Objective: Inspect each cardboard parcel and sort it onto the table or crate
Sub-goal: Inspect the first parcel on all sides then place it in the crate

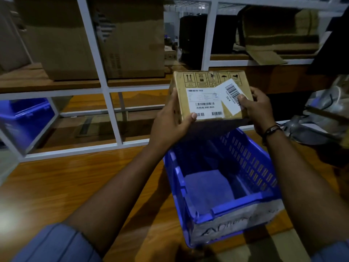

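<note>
Open wood of the desk (66, 186) stretches left of the blue crate (238, 204), a wide approach beneath the left hand (170, 121). The crate's top is open, though the cardboard parcel (205, 97), held in both hands, hangs over its far end. A white shelf frame (113, 118) walls off the back, its bays blocked by large boxes (75, 44) and 1 blue bin (28, 120). Plastic-wrapped clutter (328, 110) crowds the desk beyond the right hand (258, 108).
</note>
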Available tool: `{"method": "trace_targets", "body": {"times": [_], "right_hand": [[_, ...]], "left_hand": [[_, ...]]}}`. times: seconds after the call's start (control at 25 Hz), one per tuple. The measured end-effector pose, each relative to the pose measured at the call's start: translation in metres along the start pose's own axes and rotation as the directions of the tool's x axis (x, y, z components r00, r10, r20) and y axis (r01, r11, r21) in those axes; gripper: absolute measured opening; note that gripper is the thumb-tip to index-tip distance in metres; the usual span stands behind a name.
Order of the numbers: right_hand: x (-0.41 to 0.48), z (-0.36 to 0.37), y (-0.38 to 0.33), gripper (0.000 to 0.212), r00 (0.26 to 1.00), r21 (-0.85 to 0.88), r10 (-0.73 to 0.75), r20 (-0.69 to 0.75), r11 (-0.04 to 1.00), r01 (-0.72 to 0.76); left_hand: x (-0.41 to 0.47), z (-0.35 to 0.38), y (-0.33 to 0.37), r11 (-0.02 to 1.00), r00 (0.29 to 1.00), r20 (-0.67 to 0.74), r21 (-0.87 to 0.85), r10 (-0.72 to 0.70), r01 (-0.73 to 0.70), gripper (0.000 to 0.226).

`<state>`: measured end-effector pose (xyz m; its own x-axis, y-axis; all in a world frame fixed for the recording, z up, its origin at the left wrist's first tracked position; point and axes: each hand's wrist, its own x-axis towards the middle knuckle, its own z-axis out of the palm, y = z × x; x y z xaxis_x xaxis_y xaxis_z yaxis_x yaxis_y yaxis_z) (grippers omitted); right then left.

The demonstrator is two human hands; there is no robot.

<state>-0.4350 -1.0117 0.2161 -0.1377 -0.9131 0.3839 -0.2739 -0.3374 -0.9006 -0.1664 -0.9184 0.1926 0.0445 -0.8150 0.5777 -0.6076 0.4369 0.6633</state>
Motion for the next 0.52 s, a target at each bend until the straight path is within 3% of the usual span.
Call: {"method": "trace_targets", "body": {"times": [0.16, 0.36, 0.52], "right_hand": [[0.014, 0.002, -0.005, 0.034, 0.998, -0.054, -0.058, 0.007, 0.997, 0.058], [0.031, 0.008, -0.009, 0.034, 0.994, -0.123, -0.107, -0.012, 0.987, 0.105], [0.035, 0.034, 0.007, 0.034, 0.995, -0.213, -0.102, 0.004, 0.972, 0.1]], "left_hand": [[0.001, 0.0, 0.001, 0.998, 1.0, -0.031, 0.055, -0.006, 0.008, 0.099], [0.006, -0.005, 0.002, 0.994, 0.997, -0.068, 0.11, 0.021, -0.013, 0.086], [0.005, 0.003, -0.024, 0.989, 0.998, -0.018, 0.133, -0.056, 0.058, 0.083]]}}
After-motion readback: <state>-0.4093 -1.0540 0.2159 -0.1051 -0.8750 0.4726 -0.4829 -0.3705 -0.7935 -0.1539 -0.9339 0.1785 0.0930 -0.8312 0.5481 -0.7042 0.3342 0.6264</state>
